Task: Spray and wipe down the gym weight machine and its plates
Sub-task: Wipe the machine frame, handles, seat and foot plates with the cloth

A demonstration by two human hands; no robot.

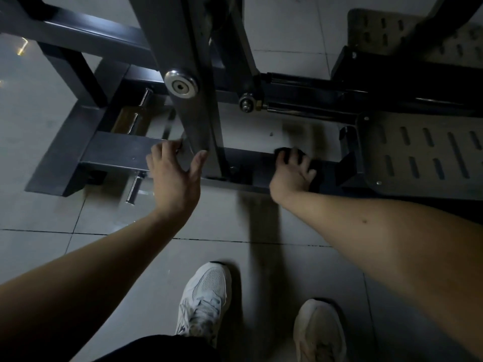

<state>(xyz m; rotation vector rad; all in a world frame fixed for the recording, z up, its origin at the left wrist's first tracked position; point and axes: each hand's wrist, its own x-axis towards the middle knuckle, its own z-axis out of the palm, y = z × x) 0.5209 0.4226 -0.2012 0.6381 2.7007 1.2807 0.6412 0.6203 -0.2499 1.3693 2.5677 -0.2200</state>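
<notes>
The weight machine (146, 45) fills the upper half of the view, seen from above, its dark steel frame standing on a pale tiled floor (78, 210). The right hand (290, 173) curls its fingers over a dark cloth (318, 167) and presses it onto the low cross bar (251, 163) at the machine's base, just left of the slotted footplate (423, 152). The left hand (172, 176) is spread wide and holds nothing, its thumb tip against the edge of the grey upright (201, 113) and its fingertips over the bar's left part. A round chrome cap (181, 83) sits higher on that upright, and short chrome pegs (134, 186) stick out from the frame at left. Below, a white sneaker (206, 296) (the pattern on its side is too blurred to read) stands beside a beige sneaker (318, 330).
</notes>
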